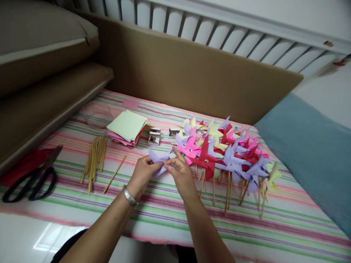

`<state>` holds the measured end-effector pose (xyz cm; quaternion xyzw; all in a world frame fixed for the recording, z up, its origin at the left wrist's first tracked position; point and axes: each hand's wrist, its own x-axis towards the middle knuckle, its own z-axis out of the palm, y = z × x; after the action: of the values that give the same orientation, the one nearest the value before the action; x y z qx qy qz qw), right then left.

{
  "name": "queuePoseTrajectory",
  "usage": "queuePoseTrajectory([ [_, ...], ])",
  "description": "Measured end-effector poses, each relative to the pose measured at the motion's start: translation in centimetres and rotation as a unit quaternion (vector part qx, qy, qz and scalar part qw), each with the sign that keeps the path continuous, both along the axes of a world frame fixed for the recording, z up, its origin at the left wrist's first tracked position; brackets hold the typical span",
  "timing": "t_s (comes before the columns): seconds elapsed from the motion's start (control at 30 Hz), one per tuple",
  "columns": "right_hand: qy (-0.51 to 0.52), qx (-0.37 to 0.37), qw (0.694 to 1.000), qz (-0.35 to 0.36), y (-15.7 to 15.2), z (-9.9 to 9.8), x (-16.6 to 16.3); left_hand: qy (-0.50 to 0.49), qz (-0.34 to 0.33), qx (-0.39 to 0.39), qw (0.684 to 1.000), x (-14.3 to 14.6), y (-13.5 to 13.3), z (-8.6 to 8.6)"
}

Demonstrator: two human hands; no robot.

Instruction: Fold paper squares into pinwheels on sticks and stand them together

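A lilac paper pinwheel [157, 156], not on a stick, is held up between my two hands above the striped cloth. My left hand [145, 171] pinches its left side with thumb and fingers. Fingertips of my right hand [181, 173] press at its centre from the right; whether a pin is between them is too small to tell. Close to my right hand lies a dense group of finished pinwheels [207, 160] in red, pink, lilac and pale yellow, on wooden sticks. One loose stick [114, 174] lies left of my left hand.
Left of my hands are a bundle of sticks [94, 160], a stack of coloured paper squares [127, 126] and black-handled scissors [34, 182] by red material [16, 171]. Two small open boxes [154, 137] sit behind. A brown board [178, 69] stands along the back; cushions [49, 87] rise at left.
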<state>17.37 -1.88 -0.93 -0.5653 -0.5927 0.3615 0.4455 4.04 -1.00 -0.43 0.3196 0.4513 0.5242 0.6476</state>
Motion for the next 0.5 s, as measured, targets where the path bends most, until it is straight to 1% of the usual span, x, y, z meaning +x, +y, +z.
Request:
queuePoseTrajectory([
  [0.17, -0.035, 0.055, 0.998, -0.007, -0.08, -0.14, -0.07, -0.014, 0.004, -0.007, 1.0, -0.04, -0.05, 0.07],
  [0.27, -0.048, 0.07, 0.996, -0.003, -0.11, -0.05, -0.08, -0.016, 0.005, -0.006, 1.0, 0.02, -0.03, -0.02],
  [0.37, -0.038, 0.066, 0.997, 0.008, -0.11, 0.08, -0.06, -0.007, 0.006, -0.001, 1.0, 0.07, -0.03, -0.05],
  [0.5, -0.017, 0.038, 0.999, 0.005, -0.06, 0.15, 0.02, -0.006, -0.005, 0.001, 1.0, 0.0, -0.07, 0.04],
])
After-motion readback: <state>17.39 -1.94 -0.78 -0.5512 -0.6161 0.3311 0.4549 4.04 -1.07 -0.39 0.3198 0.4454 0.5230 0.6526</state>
